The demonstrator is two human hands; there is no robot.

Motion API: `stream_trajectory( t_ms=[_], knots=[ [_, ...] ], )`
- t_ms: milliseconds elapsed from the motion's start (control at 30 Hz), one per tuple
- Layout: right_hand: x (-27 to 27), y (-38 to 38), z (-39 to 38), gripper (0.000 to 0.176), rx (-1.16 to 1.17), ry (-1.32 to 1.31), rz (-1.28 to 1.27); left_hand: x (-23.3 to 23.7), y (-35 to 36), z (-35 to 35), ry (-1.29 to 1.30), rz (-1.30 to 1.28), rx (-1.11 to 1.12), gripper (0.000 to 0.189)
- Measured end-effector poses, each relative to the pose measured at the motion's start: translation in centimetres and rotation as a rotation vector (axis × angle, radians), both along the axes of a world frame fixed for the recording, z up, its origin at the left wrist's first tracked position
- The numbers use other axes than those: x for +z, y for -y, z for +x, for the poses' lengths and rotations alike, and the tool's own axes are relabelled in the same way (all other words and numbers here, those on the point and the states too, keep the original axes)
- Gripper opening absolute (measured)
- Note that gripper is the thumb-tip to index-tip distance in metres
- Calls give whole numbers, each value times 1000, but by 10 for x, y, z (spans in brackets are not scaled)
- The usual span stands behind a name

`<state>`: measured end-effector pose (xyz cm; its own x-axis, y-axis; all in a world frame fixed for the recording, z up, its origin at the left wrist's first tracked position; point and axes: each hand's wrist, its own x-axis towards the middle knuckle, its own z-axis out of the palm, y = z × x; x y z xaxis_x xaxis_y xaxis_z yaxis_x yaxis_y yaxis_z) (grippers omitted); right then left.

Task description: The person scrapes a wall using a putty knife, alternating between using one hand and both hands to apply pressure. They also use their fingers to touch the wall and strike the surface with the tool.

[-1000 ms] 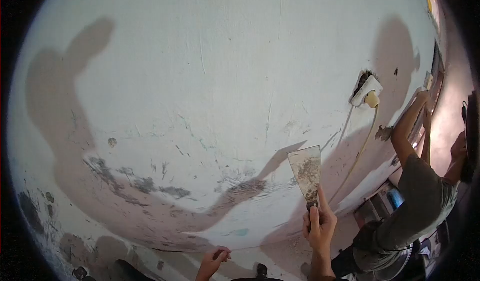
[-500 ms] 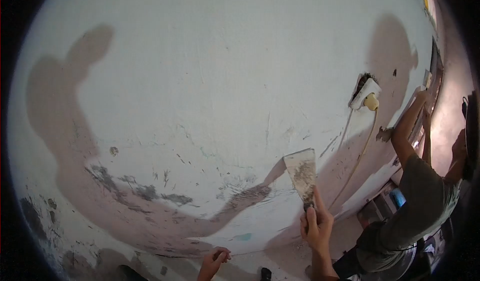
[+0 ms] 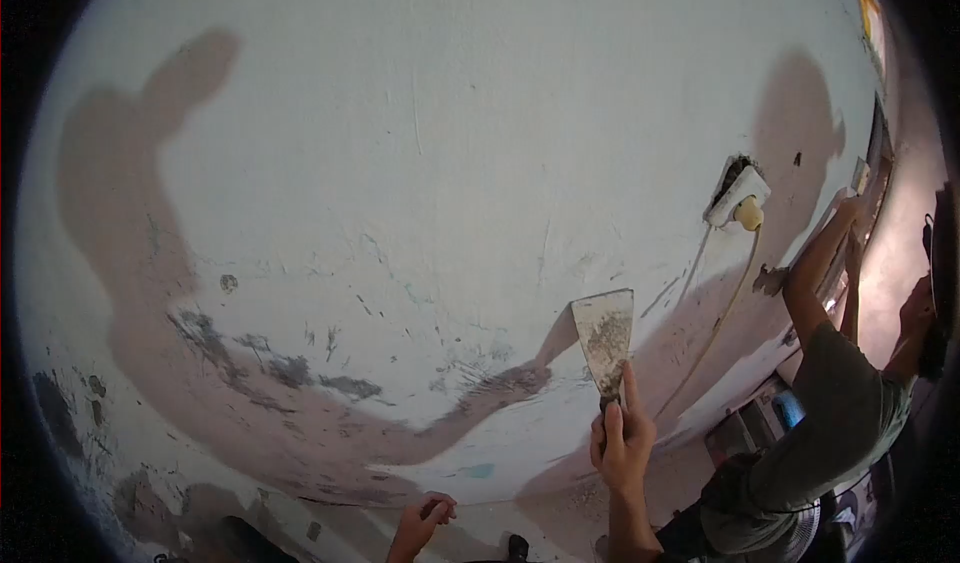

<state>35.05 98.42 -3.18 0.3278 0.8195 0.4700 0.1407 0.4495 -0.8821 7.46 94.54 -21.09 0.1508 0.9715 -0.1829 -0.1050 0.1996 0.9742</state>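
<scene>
My right hand [image 3: 626, 450] grips a putty knife [image 3: 605, 335] by its handle, the index finger stretched along the lower blade. The broad, stained blade points up, its top edge right at the white wall [image 3: 480, 193]. At the bottom of the view my left hand [image 3: 425, 518] is loosely curled, with nothing showing in its fingers. Dark scuffs [image 3: 285, 371] and scraped patches mark the lower wall to the left of the knife. My shadow stretches across this area and meets the blade.
A white socket [image 3: 735, 198] with a yellowish plug [image 3: 748, 214] hangs from a hole in the wall, its cord running down. Close on the right, another person [image 3: 830, 433] reaches toward the wall with a flat tool [image 3: 861, 174]. A fan [image 3: 803, 531] stands low behind them.
The view has shifted slightly, so the wall marks and socket sit a little differently. My right hand and the putty knife remain close to the same wall spot; the left hand stays curled.
</scene>
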Motion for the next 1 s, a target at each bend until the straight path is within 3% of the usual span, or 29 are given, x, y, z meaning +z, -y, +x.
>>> stream_trajectory(
  t_ms=[100,300,500,567,700,767,833,967,1000],
  knots=[
    [-6,-2,1,54,171,-221,-2,-4,-3,1,-21,144,-64,23],
    [-6,19,8,58,206,-395,3,3,-7,6,-44,187,-145,21],
    [-12,0,5,54,36,86,8,-2,-5,2,6,179,-88,22],
    [-6,-5,0,54,152,-138,-103,-7,-5,0,37,166,-79,22],
    [-3,10,1,59,336,-453,-11,-10,-1,0,-33,132,-104,23],
    [-1,17,4,56,273,-441,-24,0,-7,-1,-38,158,-127,23],
    [-4,21,8,53,109,-96,-46,5,-6,-1,-33,164,-112,22],
    [-6,8,0,49,-66,209,-19,-1,-6,-7,11,146,-54,22],
    [-12,-3,0,56,21,145,-18,-1,-6,-7,15,128,-31,23]
  ],
)
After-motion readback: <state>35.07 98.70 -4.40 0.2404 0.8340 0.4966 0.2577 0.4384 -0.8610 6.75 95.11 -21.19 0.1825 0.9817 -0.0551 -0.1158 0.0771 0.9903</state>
